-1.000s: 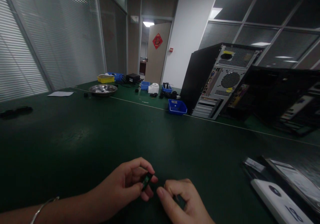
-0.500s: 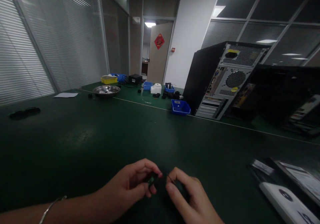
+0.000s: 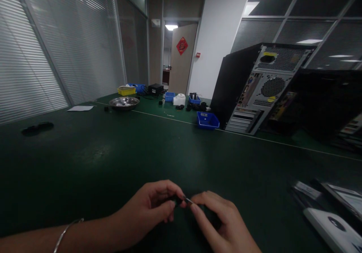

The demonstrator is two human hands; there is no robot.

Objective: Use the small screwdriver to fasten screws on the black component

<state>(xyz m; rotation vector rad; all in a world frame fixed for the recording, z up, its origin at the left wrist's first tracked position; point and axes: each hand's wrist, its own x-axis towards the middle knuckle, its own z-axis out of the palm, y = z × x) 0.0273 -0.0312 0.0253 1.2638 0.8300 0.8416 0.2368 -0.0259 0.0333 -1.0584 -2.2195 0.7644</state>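
Pinched in the left hand point(image 3: 155, 204), a small dark piece point(image 3: 177, 201) sits above the smooth green tabletop point(image 3: 135, 151); the right hand point(image 3: 222, 217), thumb against forefinger, grips a thin, shiny sliver point(image 3: 188, 200) pointing toward it. Both hands curl inward, a slim metallic bangle point(image 3: 62, 233) circling the left forearm point(image 3: 96, 230).

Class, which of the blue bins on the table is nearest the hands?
The dark blue bin beside the computer tower; the lighter blue bins stand farther back.
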